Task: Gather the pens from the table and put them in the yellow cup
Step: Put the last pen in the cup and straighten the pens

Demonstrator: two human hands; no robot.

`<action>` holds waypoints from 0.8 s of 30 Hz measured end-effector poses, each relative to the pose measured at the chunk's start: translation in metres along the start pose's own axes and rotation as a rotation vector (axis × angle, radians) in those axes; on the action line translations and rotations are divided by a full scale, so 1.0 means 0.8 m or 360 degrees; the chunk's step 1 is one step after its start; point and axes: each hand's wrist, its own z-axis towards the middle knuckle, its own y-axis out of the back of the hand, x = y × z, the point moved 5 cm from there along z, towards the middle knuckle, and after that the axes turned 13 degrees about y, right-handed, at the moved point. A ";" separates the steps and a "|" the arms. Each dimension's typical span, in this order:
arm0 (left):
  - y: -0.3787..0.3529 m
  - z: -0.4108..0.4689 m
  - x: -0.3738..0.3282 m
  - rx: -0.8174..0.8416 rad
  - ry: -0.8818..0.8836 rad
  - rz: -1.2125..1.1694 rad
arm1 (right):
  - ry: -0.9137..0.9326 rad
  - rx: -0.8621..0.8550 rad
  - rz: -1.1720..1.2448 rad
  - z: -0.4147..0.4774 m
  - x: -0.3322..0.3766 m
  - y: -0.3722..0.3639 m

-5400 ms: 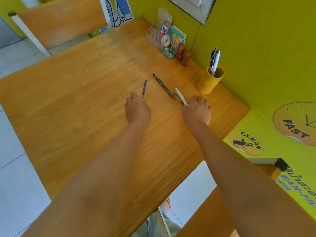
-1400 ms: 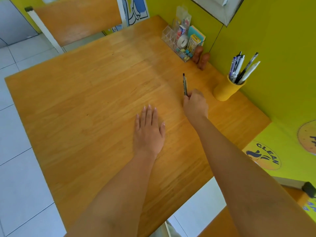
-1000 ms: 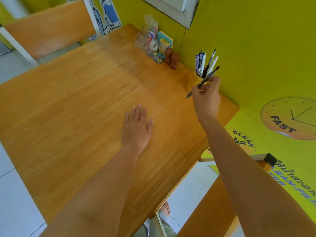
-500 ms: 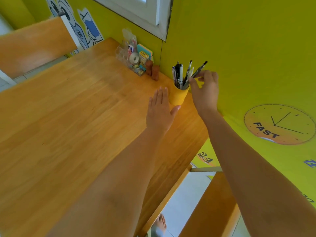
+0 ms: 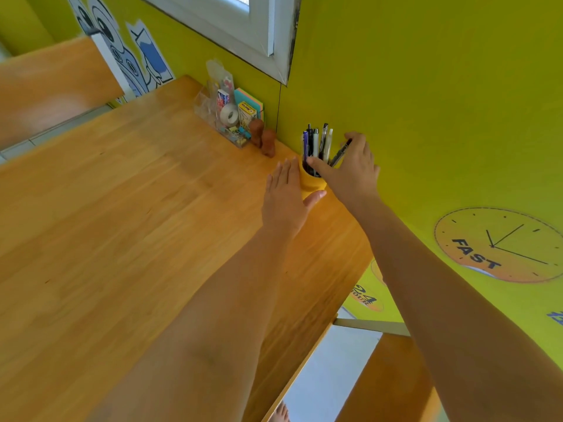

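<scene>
The yellow cup [image 5: 311, 184] stands on the wooden table [image 5: 122, 208] close to the green wall, with several pens [image 5: 315, 143] upright in it. My left hand [image 5: 285, 197] lies flat against the cup's left side, fingers straight, thumb curved across its front. My right hand [image 5: 353, 172] is spread over the cup's right side, thumb stretched across the rim. A dark pen [image 5: 341, 151] slants into the cup and leans on my right fingers; no pinch on it shows. No loose pens are visible on the table.
A clear desk organizer [image 5: 227, 117] with tape and sticky notes, plus two small brown figures [image 5: 263, 138], stands along the wall left of the cup. The table's right edge [image 5: 307, 339] drops to the floor. A wooden chair back [image 5: 54, 83] is at the far left.
My right hand picked the last dark pen off the table, carried it to the cup and lowered it in, then spread its fingers. My left hand moved from the table to the cup's side.
</scene>
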 end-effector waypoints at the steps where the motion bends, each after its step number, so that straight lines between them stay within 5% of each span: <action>1: 0.000 0.001 -0.001 -0.0003 -0.0003 -0.0035 | 0.0018 0.0030 0.0020 0.003 0.003 -0.004; 18: 0.012 -0.004 -0.008 0.0074 0.0093 -0.0180 | -0.0070 -0.0224 0.0227 0.039 0.018 -0.028; 24: 0.014 -0.006 -0.010 0.0087 0.0076 -0.0204 | -0.0091 0.0060 0.0301 0.039 0.012 -0.036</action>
